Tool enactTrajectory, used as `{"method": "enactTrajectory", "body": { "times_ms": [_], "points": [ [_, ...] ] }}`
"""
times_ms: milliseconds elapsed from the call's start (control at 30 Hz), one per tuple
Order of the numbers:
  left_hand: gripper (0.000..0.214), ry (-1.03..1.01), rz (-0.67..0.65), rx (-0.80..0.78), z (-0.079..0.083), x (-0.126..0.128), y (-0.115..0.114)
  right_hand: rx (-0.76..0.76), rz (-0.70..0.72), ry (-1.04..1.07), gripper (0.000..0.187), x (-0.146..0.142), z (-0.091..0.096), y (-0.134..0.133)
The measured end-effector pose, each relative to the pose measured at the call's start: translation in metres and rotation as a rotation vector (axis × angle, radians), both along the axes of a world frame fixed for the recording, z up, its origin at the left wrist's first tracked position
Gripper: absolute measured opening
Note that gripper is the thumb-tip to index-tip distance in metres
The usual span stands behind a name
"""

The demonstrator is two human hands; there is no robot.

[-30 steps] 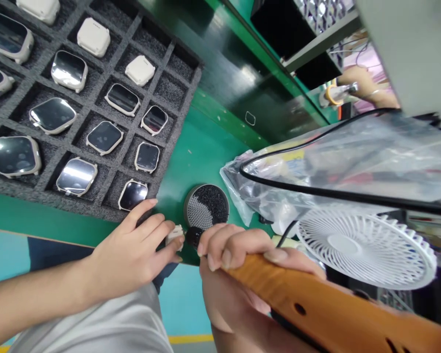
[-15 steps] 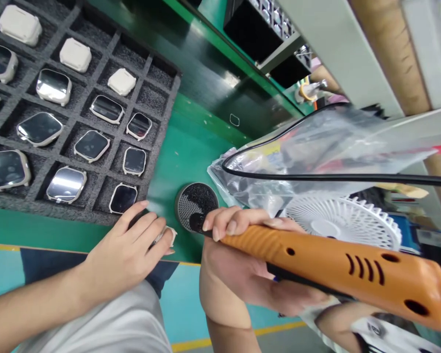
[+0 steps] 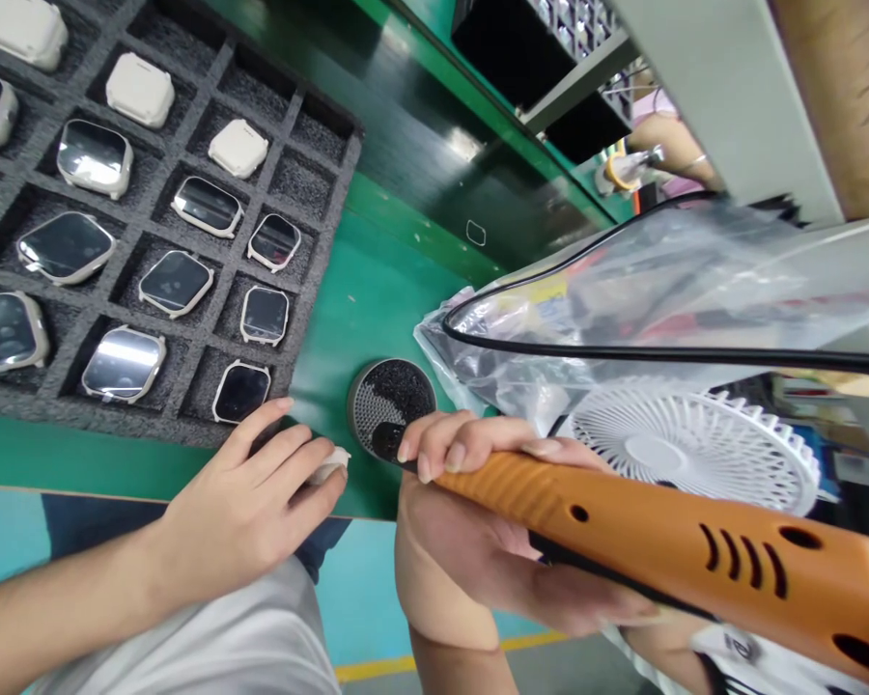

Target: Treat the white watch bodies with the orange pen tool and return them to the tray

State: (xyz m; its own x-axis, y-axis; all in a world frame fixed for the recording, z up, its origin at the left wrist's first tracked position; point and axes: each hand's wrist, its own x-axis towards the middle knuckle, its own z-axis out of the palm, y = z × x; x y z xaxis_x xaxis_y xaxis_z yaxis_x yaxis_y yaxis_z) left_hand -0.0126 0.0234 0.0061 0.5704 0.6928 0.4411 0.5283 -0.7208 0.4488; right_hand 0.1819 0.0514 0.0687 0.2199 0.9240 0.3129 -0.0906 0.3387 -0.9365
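My right hand [image 3: 470,521] is wrapped round an orange electric screwdriver [image 3: 637,512], its black nose end over a small round dish [image 3: 356,410] holding tiny dark pieces too small to tell apart. The tip is hidden by the black collar. In my left hand [image 3: 253,502], a small white watch case [image 3: 331,465] is pinched between the fingers, mostly covered by them. Just left of that hand stands a grey foam tray [image 3: 201,347], with square smartwatches [image 3: 241,391] lying in its compartments, some screen up and others white back up.
Clear plastic bags [image 3: 521,328] lie right of the dish, with a black cable [image 3: 623,353] across them. A white fan [image 3: 687,449] is beyond my right hand. A green ledge [image 3: 434,164] runs behind the bench. Another person's arm [image 3: 666,145] shows at the back right.
The watch case in my left fingers has turned and shows more of its white side. The screwdriver's nose has stayed over the dish. The view has shifted slightly.
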Motion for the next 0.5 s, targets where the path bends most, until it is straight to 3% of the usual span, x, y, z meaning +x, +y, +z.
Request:
{"method": "enactTrajectory", "body": {
  "times_ms": [133,233,367,500],
  "points": [
    [0.030,0.013,0.008,-0.004,-0.001,0.001,-0.001,-0.024,-0.074,-0.002,0.062,-0.008,0.011,-0.003],
    [0.026,0.041,0.020,-0.015,-0.002,0.002,-0.002,-0.010,-0.121,-0.048,0.050,-0.010,0.025,-0.006],
    [0.029,0.065,0.021,-0.027,-0.002,0.004,-0.002,-0.097,-0.058,-0.107,0.038,-0.008,0.040,-0.014],
    [0.028,0.064,0.023,-0.021,-0.002,0.003,-0.002,-0.086,0.002,-0.133,0.025,-0.008,0.040,-0.017]
  ]
}}
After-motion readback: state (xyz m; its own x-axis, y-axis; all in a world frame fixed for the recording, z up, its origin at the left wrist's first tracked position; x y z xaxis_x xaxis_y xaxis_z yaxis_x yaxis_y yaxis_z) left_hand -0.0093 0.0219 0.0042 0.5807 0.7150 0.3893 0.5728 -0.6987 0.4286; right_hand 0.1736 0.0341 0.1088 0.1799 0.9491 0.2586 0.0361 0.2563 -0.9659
